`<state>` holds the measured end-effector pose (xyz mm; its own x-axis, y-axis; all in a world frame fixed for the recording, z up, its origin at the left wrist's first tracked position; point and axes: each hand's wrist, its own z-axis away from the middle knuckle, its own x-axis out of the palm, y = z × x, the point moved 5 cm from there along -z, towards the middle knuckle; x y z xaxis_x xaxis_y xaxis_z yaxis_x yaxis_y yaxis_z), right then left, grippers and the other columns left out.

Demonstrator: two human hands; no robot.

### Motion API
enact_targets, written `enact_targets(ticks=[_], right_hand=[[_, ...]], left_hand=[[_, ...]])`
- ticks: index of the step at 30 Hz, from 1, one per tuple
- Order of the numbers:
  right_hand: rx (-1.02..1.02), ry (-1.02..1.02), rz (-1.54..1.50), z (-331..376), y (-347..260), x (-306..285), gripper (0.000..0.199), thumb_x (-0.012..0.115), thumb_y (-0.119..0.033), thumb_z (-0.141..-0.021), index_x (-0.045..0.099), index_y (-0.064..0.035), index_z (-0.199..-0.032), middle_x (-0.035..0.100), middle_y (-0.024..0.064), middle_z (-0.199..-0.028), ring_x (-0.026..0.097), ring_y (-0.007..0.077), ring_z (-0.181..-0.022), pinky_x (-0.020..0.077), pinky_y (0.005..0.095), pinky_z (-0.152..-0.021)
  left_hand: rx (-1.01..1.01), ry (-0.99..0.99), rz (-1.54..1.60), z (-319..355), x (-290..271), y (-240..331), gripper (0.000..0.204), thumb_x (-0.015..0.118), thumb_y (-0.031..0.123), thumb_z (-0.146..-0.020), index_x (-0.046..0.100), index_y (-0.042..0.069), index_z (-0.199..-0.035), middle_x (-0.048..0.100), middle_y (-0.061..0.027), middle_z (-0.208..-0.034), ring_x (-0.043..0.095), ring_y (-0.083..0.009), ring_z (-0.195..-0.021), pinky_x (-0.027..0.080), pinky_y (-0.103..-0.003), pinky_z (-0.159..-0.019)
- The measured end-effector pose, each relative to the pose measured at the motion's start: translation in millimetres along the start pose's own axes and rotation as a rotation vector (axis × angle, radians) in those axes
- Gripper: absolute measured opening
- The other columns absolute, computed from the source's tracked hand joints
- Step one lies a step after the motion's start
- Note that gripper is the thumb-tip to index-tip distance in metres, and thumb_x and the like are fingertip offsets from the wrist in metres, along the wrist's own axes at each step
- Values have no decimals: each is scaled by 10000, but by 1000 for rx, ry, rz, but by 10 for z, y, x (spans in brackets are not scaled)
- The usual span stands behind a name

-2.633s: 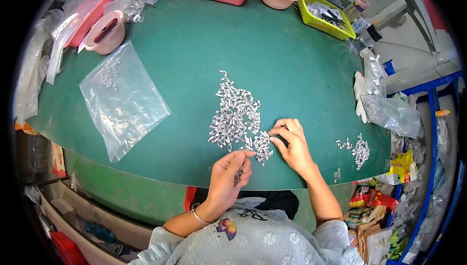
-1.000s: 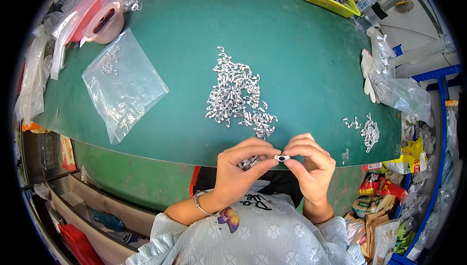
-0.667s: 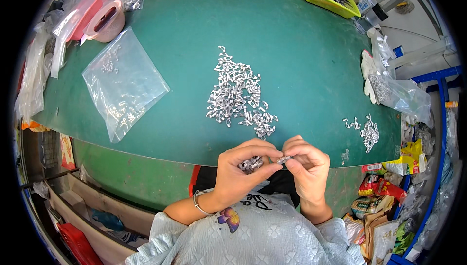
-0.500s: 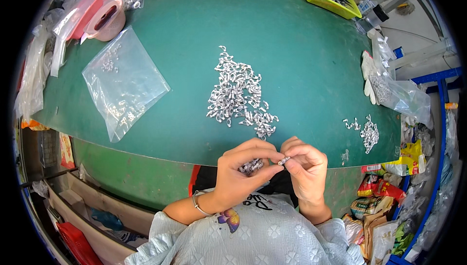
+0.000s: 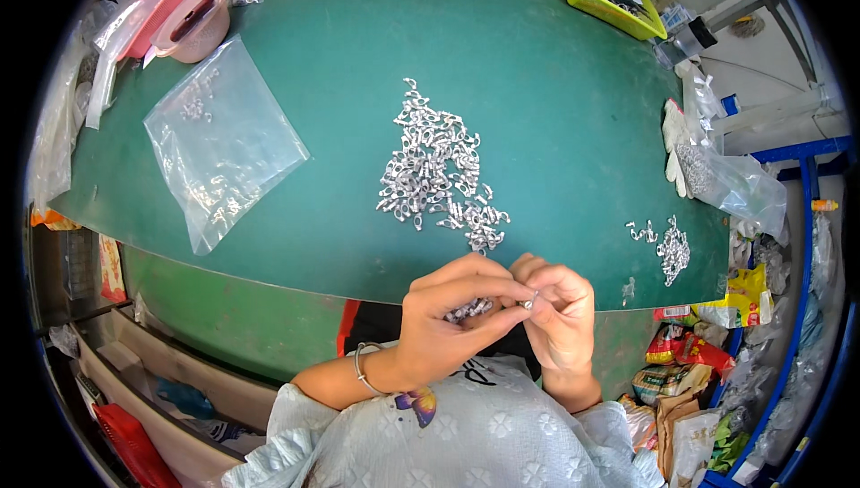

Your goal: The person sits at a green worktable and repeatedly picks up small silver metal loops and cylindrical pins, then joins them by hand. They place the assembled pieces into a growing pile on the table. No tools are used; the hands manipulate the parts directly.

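Observation:
Over the table's near edge, my left hand (image 5: 434, 309) is curled around several small silver metal pieces (image 5: 469, 311). Its thumb and index fingertips meet those of my right hand (image 5: 564, 313) at one more small metal piece (image 5: 528, 304). The fingers of both hands are pinched together there and cover most of that piece. Just beyond my hands lies a large loose pile of silver metal pieces (image 5: 428, 161), many with a ring-shaped end. A smaller heap of metal pieces (image 5: 674, 253) sits to the right, near the table's edge.
A clear plastic bag (image 5: 224, 152) with a few pieces lies left on the green table (image 5: 349, 31). Pink bowl (image 5: 195, 36) stands far left, yellow-green tray (image 5: 609, 4) far right. A glove (image 5: 676, 143) rests at the right edge. Packets (image 5: 681, 354) fill the lower right.
The small piece at my fingertips has been turned, and now shows a rounded end. My fingers have shifted slightly around it. The whole view has moved a little.

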<state>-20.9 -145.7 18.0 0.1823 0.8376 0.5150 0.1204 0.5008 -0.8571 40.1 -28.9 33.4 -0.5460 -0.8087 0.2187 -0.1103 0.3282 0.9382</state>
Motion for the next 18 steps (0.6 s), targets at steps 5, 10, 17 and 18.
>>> enact_targets(ticks=[5,10,17,18], right_hand=[[12,6,10,4,-3,11,121,617,10,-787,584,49,-897,554,118,-880,503,202,-851,407,306,-755],[0,11,20,5,0,15,122,615,18,-783,588,50,-898,555,119,-881,503,204,-853,407,308,-754],[-135,40,202,-9,-81,24,173,675,34,-716,603,46,-873,585,114,-837,510,206,-827,406,312,-734],[-171,42,273,-14,-107,34,183,688,37,-701,607,45,-865,590,112,-827,513,207,-818,406,313,-728]], left_hand=[[2,1,0,7,-5,-3,194,702,-53,-675,661,9,-854,597,-56,-774,526,-99,-629,400,-216,-530],[-3,-5,6,4,-8,7,194,705,-49,-677,663,13,-856,592,-51,-767,510,-90,-619,385,-213,-518],[-171,-42,143,24,-48,-162,154,661,-23,-735,654,0,-887,591,-36,-793,500,-65,-655,392,-206,-563],[-209,-58,181,31,-49,-191,145,650,-13,-750,653,-1,-894,591,-32,-798,496,-60,-662,392,-205,-569]])
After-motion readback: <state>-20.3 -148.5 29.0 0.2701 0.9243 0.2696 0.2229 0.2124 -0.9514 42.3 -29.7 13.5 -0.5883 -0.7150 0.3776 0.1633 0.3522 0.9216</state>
